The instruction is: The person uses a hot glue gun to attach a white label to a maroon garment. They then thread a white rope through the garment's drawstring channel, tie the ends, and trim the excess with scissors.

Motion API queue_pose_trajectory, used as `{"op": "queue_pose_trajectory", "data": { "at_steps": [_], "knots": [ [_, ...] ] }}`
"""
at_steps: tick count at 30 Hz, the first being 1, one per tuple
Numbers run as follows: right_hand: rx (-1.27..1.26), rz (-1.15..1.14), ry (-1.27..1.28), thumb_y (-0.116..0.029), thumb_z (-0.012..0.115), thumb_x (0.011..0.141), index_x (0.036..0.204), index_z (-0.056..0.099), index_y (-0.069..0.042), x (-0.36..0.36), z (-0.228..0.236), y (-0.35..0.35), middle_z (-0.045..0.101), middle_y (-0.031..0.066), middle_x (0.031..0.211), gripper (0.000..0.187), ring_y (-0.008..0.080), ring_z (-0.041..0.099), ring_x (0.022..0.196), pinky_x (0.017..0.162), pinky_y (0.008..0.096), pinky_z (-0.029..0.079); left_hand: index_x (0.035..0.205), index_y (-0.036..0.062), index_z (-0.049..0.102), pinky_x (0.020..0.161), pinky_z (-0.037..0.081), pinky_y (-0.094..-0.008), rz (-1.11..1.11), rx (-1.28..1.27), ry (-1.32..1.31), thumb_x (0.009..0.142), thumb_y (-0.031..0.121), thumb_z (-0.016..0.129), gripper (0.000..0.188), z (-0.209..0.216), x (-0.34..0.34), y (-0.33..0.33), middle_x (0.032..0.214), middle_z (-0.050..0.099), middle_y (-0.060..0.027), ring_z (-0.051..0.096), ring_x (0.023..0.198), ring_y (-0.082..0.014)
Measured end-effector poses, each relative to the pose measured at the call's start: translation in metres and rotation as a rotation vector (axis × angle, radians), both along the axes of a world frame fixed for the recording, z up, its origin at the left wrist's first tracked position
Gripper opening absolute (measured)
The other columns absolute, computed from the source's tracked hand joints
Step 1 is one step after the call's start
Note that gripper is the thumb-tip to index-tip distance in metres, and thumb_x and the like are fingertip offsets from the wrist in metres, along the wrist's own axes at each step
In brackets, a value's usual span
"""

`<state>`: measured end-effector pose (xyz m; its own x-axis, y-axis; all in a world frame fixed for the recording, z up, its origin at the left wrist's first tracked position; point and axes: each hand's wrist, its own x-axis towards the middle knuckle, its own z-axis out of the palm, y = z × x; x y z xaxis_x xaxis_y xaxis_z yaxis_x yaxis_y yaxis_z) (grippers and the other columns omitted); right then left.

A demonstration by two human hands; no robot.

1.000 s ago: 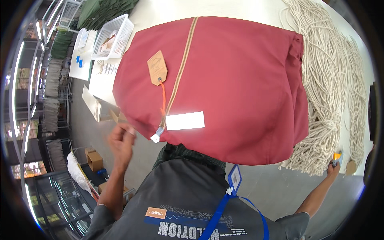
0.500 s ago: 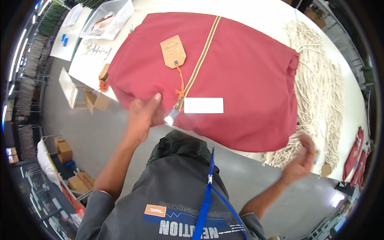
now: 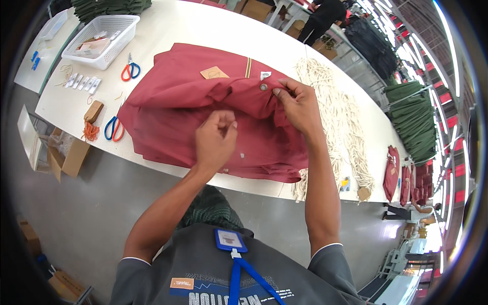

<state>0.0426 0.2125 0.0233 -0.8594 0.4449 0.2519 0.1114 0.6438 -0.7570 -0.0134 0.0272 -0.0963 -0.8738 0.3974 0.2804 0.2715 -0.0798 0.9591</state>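
Observation:
A dark red fabric bag [image 3: 178,81] lies on the white table with its near side gaping. My right hand [image 3: 299,104] pinches the raised upper edge beside a round metal snap [image 3: 263,87]. Over the gap hovers my left hand [image 3: 217,140], its fingers curled toward the thumb. Whatever they may hold is hidden. On the upper layer show a brown tag [image 3: 214,72], part of a gold zipper [image 3: 248,67] and a small white label [image 3: 265,75]. A small pale spot [image 3: 242,155] shows on the lower layer.
Left of the bag lie two pairs of scissors [image 3: 130,70], brown tags with orange cords [image 3: 92,112] and a white basket [image 3: 101,40]. Cream ropes [image 3: 330,117] spread to its right. More red bags [image 3: 391,173] sit farther right. A person [image 3: 325,18] stands at the back.
The bag's upper layer has been lifted and folded back, opening its near side. My right hand went from beside the bag onto its edge; my left hand moved from the corner over the gap.

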Motion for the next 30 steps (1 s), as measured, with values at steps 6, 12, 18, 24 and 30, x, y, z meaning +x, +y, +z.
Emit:
{"op": "queue_pose_trajectory", "data": {
  "at_steps": [6, 12, 18, 24, 30],
  "knots": [
    [0.006, -0.05, 0.041, -0.005, 0.063, 0.094, 0.103, 0.072, 0.002, 0.005, 0.003, -0.005, 0.066, 0.0001, 0.074, 0.014, 0.0069, 0.057, 0.069, 0.066, 0.0261, 0.048, 0.112, 0.0004, 0.064, 0.071, 0.054, -0.0419, 0.37, -0.14, 0.356, 0.084, 0.006, 0.074, 0.031, -0.001, -0.018, 0.029, 0.098, 0.066, -0.0156, 0.064, 0.092, -0.0339],
    [-0.348, 0.0, -0.007, -0.019, 0.056, 0.1, 0.117, 0.071, 0.0, 0.035, -0.009, -0.003, 0.073, 0.0033, 0.108, 0.028, 0.0149, 0.067, 0.097, 0.087, 0.0265, 0.05, 0.091, 0.0026, 0.062, 0.068, 0.049, -0.0486, 0.097, -0.176, 0.593, 0.089, 0.016, 0.072, 0.017, 0.024, -0.046, -0.002, 0.084, 0.067, -0.0174, 0.064, 0.075, -0.0399],
    [-0.295, -0.061, -0.209, -0.066, 0.027, 0.103, 0.146, 0.05, -0.001, 0.03, -0.057, 0.037, 0.039, 0.0204, 0.158, 0.082, 0.0303, 0.029, 0.151, 0.123, 0.043, 0.018, 0.088, 0.006, 0.059, 0.062, 0.05, -0.0451, -0.079, -0.114, 0.667, 0.092, 0.022, 0.069, 0.019, 0.14, -0.05, -0.04, 0.078, 0.067, -0.0158, 0.064, 0.072, -0.0383],
    [0.284, -0.213, -0.626, -0.068, 0.036, 0.098, 0.156, 0.039, -0.027, 0.015, -0.128, 0.026, 0.022, 0.0181, 0.166, 0.071, 0.0346, 0.016, 0.155, 0.121, 0.062, 0.006, 0.08, 0.0073, 0.063, 0.066, 0.049, -0.0508, -0.127, -0.816, 0.824, 0.086, 0.028, 0.075, 0.025, 0.12, -0.002, -0.128, 0.085, 0.062, -0.0135, 0.064, 0.075, -0.0376],
    [0.408, -0.257, -0.619, -0.067, 0.035, 0.098, 0.158, 0.032, -0.028, 0.015, -0.136, 0.011, 0.021, 0.0173, 0.166, 0.071, 0.0334, 0.016, 0.155, 0.122, 0.0611, 0.006, 0.1, 0.0045, 0.059, 0.067, 0.053, -0.05, -0.485, -0.685, 0.077, 0.087, 0.03, 0.078, 0.034, 0.008, 0.066, -0.157, 0.078, 0.07, -0.0182, 0.069, 0.074, -0.0414]
  ]
}}
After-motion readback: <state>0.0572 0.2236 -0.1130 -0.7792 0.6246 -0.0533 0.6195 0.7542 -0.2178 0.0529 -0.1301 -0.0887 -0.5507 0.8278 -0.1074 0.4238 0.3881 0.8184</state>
